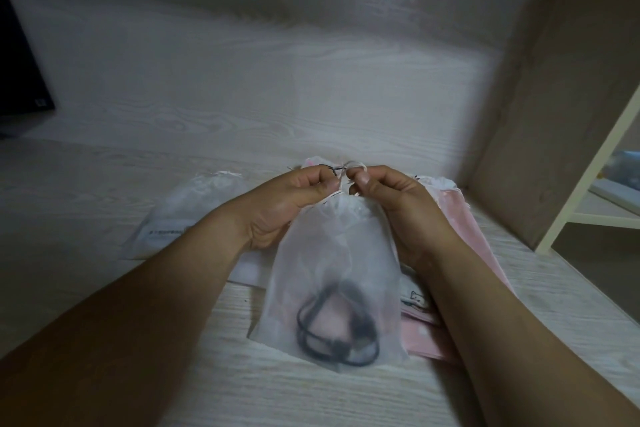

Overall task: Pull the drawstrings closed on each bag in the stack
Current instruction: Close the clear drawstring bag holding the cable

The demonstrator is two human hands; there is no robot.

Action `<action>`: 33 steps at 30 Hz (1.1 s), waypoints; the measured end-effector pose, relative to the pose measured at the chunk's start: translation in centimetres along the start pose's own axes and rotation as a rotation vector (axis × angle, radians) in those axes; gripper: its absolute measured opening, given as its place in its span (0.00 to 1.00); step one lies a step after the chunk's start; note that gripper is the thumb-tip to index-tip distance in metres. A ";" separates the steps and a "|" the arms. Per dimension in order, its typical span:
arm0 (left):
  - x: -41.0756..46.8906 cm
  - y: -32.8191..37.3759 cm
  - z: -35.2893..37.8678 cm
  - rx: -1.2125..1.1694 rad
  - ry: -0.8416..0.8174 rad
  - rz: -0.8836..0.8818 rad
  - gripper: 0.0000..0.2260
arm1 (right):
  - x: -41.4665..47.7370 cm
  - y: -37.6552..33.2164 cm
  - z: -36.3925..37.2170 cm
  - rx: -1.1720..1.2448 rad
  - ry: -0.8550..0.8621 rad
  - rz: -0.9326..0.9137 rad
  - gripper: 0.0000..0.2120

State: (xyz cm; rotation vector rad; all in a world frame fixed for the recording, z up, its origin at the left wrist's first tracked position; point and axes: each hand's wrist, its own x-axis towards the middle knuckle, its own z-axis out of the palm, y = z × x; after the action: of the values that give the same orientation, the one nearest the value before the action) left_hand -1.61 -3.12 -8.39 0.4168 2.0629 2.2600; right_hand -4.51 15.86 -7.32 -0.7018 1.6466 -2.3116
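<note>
A sheer white drawstring bag (329, 274) lies on top of the stack, with a coiled black cable (337, 326) showing through its lower half. Its mouth is gathered under my hands. My left hand (287, 201) pinches the drawstring (341, 170) just left of the bag's top. My right hand (394, 201) pinches the other end of it, thumb to thumb with the left. Under this bag lies a pink bag (460, 229) reaching out to the right. Another white bag (194, 208) lies flat to the left, partly behind my left forearm.
Everything rests on a pale wood-grain desk (138, 288) with a back panel of the same grain. A beige side wall (554, 114) closes the right. A cream shelf frame (588, 191) stands at far right. A dark monitor (20, 80) sits at far left.
</note>
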 end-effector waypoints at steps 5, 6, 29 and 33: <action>0.1 -0.3 -0.7 -0.088 0.096 -0.021 0.06 | 0.1 -0.1 -0.2 0.028 0.027 -0.003 0.09; 0.2 -0.3 -0.7 -0.074 0.126 -0.028 0.05 | 0.2 0.0 -0.3 0.019 0.044 -0.004 0.09; -1.0 0.7 -0.6 -0.094 0.347 -0.134 0.24 | 0.2 1.1 -1.2 -0.494 0.214 0.017 0.14; -2.4 2.1 0.0 0.021 0.245 -0.224 0.25 | 0.9 -0.6 -0.1 -0.567 0.290 -0.035 0.16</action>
State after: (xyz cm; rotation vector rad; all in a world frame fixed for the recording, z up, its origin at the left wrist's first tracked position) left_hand 1.05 -3.87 -6.69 -0.0935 2.1167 2.2508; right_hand -5.31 15.70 -6.56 -0.5034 2.4844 -2.0416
